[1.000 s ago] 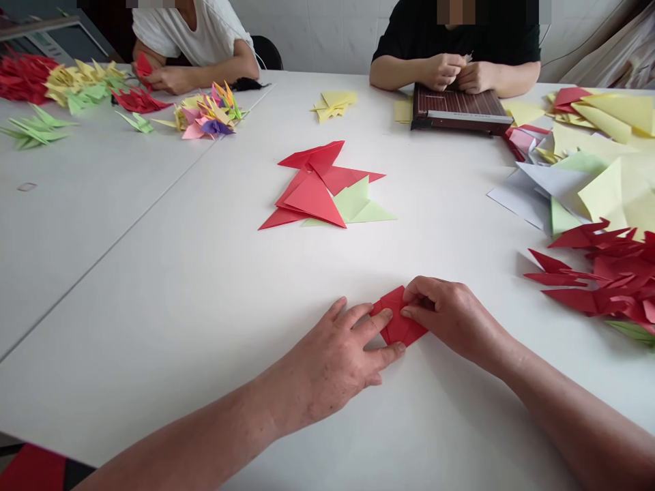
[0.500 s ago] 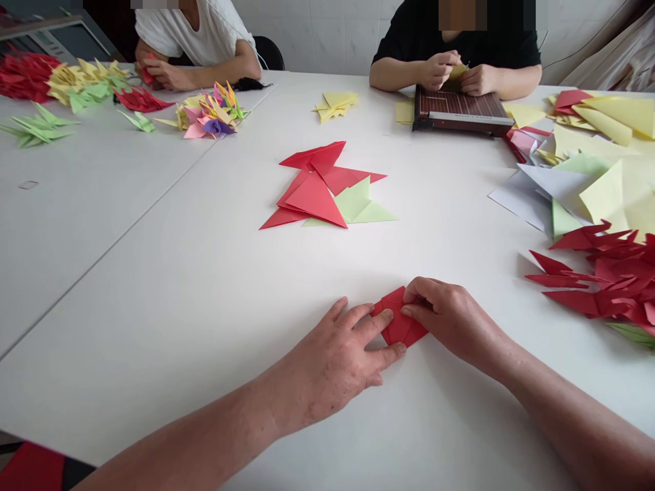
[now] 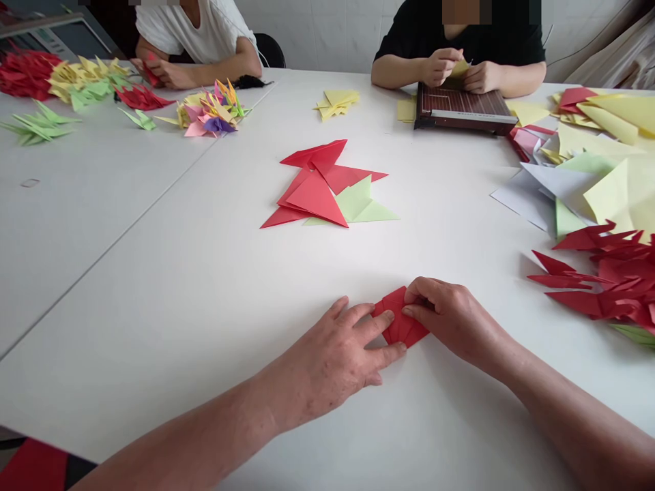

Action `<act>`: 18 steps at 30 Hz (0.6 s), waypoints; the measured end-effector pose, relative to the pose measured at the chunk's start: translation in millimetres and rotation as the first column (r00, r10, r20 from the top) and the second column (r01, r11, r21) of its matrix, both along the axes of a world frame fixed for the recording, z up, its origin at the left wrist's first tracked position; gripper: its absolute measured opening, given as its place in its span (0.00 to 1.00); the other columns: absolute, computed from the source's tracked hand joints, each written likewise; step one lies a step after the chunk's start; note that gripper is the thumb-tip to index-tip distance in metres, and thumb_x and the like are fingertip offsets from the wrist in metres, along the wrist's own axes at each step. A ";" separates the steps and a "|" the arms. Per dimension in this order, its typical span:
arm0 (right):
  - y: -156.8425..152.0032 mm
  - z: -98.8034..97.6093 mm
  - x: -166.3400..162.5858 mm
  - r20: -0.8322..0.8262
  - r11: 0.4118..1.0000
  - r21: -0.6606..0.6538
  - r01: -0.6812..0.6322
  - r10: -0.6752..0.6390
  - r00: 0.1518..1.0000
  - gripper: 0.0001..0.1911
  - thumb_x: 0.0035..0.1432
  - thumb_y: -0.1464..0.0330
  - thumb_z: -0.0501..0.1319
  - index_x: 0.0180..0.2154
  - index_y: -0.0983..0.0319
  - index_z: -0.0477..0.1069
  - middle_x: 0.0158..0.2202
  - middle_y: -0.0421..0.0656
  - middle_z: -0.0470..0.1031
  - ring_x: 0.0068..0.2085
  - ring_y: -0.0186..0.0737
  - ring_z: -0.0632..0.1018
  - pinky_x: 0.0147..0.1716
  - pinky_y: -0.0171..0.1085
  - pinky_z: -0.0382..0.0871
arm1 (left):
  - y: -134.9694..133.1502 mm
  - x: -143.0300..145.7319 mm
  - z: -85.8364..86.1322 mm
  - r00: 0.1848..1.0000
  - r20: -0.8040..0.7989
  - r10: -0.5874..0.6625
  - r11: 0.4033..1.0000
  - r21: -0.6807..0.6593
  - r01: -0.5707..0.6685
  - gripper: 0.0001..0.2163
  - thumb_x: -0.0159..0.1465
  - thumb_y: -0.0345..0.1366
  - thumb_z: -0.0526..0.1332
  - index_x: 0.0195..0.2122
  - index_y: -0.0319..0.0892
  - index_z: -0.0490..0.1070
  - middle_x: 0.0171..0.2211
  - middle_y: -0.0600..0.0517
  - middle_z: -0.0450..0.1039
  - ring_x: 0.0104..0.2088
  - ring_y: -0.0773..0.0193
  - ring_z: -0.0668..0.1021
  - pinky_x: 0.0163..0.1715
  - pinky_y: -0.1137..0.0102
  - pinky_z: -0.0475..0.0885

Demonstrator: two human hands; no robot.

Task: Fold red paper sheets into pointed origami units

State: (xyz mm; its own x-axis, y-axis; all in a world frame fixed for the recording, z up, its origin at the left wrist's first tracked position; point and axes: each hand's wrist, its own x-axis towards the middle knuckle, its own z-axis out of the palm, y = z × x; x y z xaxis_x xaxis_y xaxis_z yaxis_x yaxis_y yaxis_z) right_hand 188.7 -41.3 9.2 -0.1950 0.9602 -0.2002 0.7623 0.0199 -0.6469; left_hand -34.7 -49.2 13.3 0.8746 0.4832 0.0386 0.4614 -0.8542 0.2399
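Note:
A small piece of red folded paper [image 3: 396,320] lies on the white table near its front, between my hands. My left hand [image 3: 340,361] is open, fingers spread, with its fingertips resting on the paper's left and lower parts. My right hand [image 3: 450,317] pinches the paper's right side between thumb and forefinger; its other fingers are curled and partly hidden. Beyond my hands lie several red folded papers [image 3: 317,194] with pointed ends, overlapping a pale green folded paper [image 3: 361,203].
To my right are red paper cranes [image 3: 619,273] and a heap of loose paper sheets [image 3: 614,184]. Across the table, a person in black folds yellow paper over a paper trimmer [image 3: 465,109]. A person in white holds red paper beside colourful folded pieces [image 3: 212,112].

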 end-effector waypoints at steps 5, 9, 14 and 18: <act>-0.1 0.1 0.7 -0.007 1.000 0.020 -0.011 0.011 1.000 0.06 0.55 0.72 0.54 0.26 0.58 0.61 0.24 0.35 0.69 0.23 0.31 0.65 0.23 0.32 0.58 | -1.9 -0.9 -3.0 1.000 -0.012 0.010 0.999 0.050 -0.010 0.27 0.64 0.42 0.60 0.63 0.51 0.54 0.57 0.49 0.66 0.55 0.56 0.67 0.58 0.54 0.58; 0.3 1.4 1.5 0.011 0.999 0.042 -0.026 0.025 1.000 0.06 0.55 0.73 0.54 0.26 0.58 0.61 0.24 0.35 0.69 0.24 0.31 0.65 0.23 0.32 0.58 | -2.5 -1.6 -4.9 0.999 -0.021 0.027 0.999 0.034 -0.026 0.28 0.65 0.45 0.59 0.63 0.43 0.55 0.58 0.46 0.66 0.57 0.54 0.65 0.60 0.54 0.56; 0.8 0.0 2.2 0.029 0.996 0.076 -0.041 0.038 0.999 0.07 0.54 0.73 0.54 0.26 0.59 0.61 0.24 0.35 0.68 0.23 0.31 0.65 0.23 0.32 0.58 | -0.9 -1.0 -3.0 1.000 -0.006 0.013 1.000 0.018 -0.013 0.24 0.64 0.43 0.60 0.60 0.45 0.60 0.59 0.47 0.65 0.56 0.54 0.67 0.58 0.54 0.58; 0.6 -1.2 2.2 0.026 0.995 0.084 -0.047 0.045 0.999 0.06 0.55 0.73 0.55 0.26 0.59 0.61 0.25 0.35 0.69 0.23 0.31 0.65 0.23 0.32 0.58 | -0.9 -0.7 -1.5 0.999 -0.024 0.021 1.000 0.010 -0.020 0.23 0.64 0.43 0.60 0.59 0.46 0.61 0.59 0.48 0.64 0.56 0.54 0.66 0.59 0.53 0.58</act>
State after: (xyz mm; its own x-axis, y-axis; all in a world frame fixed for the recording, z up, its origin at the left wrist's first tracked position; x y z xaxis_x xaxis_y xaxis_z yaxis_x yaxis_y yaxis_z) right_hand 190.9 -40.7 8.0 -0.2352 0.9640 -0.1240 0.7748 0.1089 -0.6228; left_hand -35.4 -50.1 11.9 0.8653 0.5008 0.0226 0.4844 -0.8468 0.2197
